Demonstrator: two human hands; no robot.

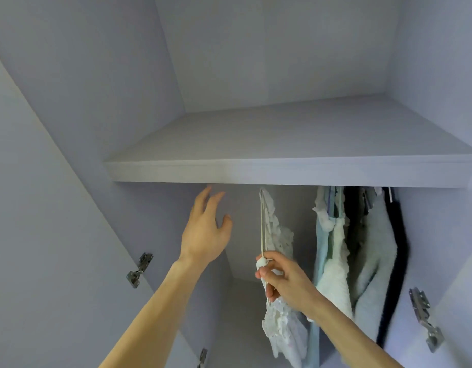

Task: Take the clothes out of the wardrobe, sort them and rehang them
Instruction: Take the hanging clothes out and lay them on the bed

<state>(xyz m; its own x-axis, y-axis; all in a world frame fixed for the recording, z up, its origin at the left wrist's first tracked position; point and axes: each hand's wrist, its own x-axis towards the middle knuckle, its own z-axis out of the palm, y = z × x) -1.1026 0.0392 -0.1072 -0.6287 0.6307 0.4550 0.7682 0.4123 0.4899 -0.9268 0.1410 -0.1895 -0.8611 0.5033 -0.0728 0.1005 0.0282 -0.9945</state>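
Beneath the wardrobe shelf [282, 171], the right hand [285, 282] pinches the lower end of a pale hanger [261, 224] that carries a white lace garment [280, 240]. The left hand [205, 235] reaches up under the shelf's edge, fingers spread and empty. The hook is hidden behind the shelf, so it is likely best steadied before lifting.

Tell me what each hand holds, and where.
The right hand pinches the lower end of the thin cream hanger carrying a white frilly garment; the left hand holds nothing.

Dim, cool bluish light; shade beneath the shelf [282, 172]; wide-angle bending at edges; slightly soft focus throughout
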